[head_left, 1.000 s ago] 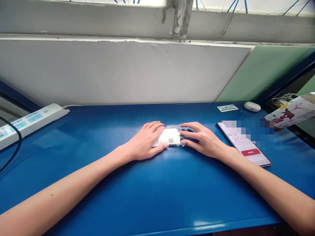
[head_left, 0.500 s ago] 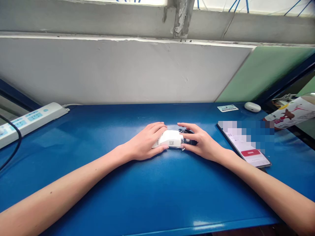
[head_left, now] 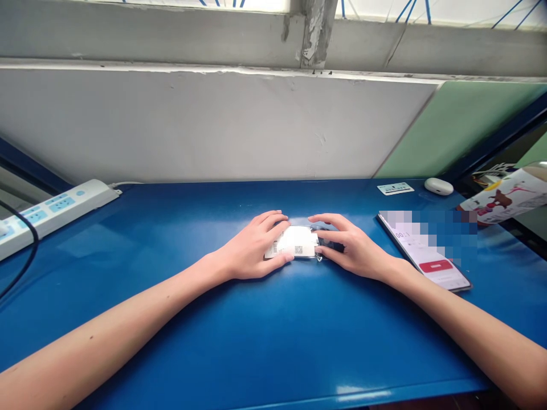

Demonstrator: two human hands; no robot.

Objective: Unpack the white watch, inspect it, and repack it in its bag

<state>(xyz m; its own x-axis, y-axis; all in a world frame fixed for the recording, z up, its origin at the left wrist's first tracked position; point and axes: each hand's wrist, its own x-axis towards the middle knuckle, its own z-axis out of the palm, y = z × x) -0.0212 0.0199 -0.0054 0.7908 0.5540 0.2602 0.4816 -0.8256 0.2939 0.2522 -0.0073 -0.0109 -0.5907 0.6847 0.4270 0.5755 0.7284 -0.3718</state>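
A small packet (head_left: 294, 240) lies on the blue table in front of me, with a white label bearing a barcode and a square code. Clear plastic shows at its right end. My left hand (head_left: 257, 244) grips the packet's left end, with the thumb along the near edge and the fingers over the far side. At the right end, my right hand (head_left: 347, 245) has the thumb and a finger on the packet, while its forefinger is stretched out above the far edge. Something dark by the right palm is partly hidden by the fingers.
A phone (head_left: 436, 262) with a lit screen lies beside my right forearm. Behind it are a small card (head_left: 395, 188) and a white rounded case (head_left: 439, 186). A printed container (head_left: 504, 196) stands at the right edge. A white power strip (head_left: 92, 196) with a black cable lies at left.
Both hands stay on the packet in nearly the same place. The white label looks brighter and turned slightly more upward, and my right thumb has shifted a little.
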